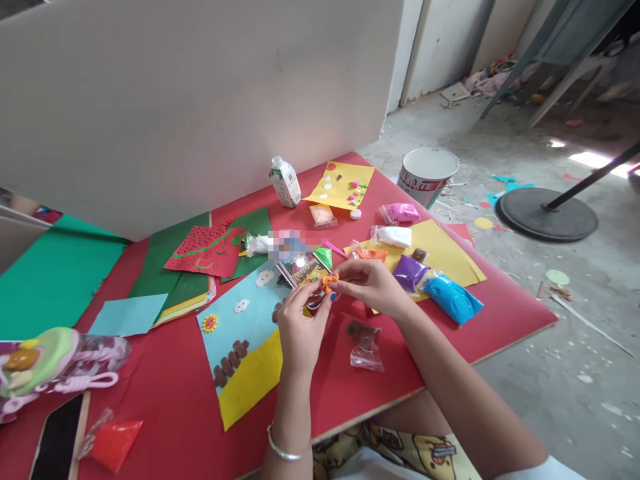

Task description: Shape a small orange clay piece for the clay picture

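A red table [500,320] is set on a grey concrete floor [575,373] littered with paper scraps. A white board [200,100] is stood behind it, a bucket [427,177] beside it. Sunlight is cast at the far right.

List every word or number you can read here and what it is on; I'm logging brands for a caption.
"ITE": red letters, cut off, on the white bucket beside the table.
White bottle: green label, print too small to read.
Printed card behind the left hand: lettering too small to read.
Nothing else is legible.
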Demonstrator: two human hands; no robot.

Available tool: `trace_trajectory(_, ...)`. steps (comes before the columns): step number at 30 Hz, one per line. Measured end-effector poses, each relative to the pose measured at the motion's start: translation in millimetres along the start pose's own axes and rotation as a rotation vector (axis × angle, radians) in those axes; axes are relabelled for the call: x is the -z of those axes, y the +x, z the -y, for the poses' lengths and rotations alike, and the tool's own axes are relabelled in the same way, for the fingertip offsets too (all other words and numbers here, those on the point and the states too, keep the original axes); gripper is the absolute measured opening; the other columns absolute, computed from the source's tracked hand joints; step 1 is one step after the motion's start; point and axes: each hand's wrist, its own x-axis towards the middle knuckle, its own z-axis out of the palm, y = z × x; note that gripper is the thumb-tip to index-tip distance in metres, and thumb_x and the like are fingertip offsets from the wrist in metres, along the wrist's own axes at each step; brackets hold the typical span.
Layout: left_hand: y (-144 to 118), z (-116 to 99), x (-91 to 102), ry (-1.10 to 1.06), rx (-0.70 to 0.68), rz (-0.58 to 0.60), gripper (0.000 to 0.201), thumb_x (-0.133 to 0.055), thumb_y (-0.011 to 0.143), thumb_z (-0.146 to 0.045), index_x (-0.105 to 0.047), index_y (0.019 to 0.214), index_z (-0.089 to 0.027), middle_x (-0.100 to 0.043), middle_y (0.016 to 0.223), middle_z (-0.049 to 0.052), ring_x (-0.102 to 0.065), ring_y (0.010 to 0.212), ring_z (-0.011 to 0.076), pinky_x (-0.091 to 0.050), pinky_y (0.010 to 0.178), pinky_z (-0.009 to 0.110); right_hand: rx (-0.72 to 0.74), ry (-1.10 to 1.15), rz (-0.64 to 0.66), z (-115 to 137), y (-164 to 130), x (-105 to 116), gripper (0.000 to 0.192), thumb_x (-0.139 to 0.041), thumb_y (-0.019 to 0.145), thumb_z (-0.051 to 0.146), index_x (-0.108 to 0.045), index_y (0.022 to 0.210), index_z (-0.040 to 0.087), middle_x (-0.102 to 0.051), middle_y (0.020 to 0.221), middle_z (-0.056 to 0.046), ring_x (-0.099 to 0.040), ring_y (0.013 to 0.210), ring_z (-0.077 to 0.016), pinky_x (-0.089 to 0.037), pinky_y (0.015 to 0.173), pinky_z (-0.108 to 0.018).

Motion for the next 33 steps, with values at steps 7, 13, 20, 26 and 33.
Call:
trace_trajectory(7,-10,4,10.0,0.007,0.043,-0.096,0.015,-0.061,0.082,-0.03,-0.069,0.088,-0.018,-0.072,0.085,0.006,-0.068,0.074,0.0176,-0.055,0.071,0.028,0.026,0.006,0.135,7,-6,-8,0.039,-0.077,0.067,0.046,-0.07,0.092,0.017,-0.073,0.081,-0.006,-0.071,0.077,-0.0219,-0.057,0.073,-0.032)
trace_trajectory(13,-52,0,28.2,-0.03,0.084,-0.14,0.016,-0.058,0.082,-0.034,-0.065,0.079,-0.02,-0.071,0.078,0.004,-0.068,0.069,0.0175,-0.055,0.065,0.027,0.081,-0.105,0.061,7,-39,-46,0.038,-0.069,0.073,0.051,-0.07,0.09,0.017,-0.074,0.081,-0.008,-0.071,0.073,-0.0223,-0.057,0.069,-0.033)
trace_trajectory(20,-106,13,37.6,-0.04,0.112,-0.415,0.028,-0.06,0.078,-0.044,-0.064,0.093,-0.02,-0.072,0.08,0.005,-0.069,0.073,0.0212,-0.056,0.061,0.03,0.272,-0.348,-0.154,-10,-85,-102,0.022,-0.056,0.082,0.035,-0.069,0.089,0.019,-0.072,0.088,-0.009,-0.069,0.074,-0.0209,-0.056,0.064,-0.029)
trace_trajectory(26,-135,25,36.9,-0.069,0.055,-0.489,0.025,-0.057,0.081,-0.043,-0.066,0.081,-0.02,-0.072,0.082,0.006,-0.069,0.074,0.0213,-0.057,0.066,0.032,0.413,-0.364,-0.202,-36,-103,-117,0.023,-0.051,0.083,0.034,-0.067,0.087,0.018,-0.071,0.087,-0.01,-0.068,0.075,-0.0209,-0.055,0.068,-0.031)
trace_trajectory(33,-138,23,36.9,-0.182,-0.038,-0.291,0.021,-0.06,0.078,-0.039,-0.064,0.075,-0.019,-0.07,0.074,0.004,-0.067,0.067,0.0173,-0.055,0.065,0.029,0.322,-0.082,-0.208,-52,-98,-109,0.028,-0.063,0.073,0.043,-0.061,0.088,0.018,-0.072,0.079,-0.007,-0.069,0.074,-0.0214,-0.055,0.066,-0.031)
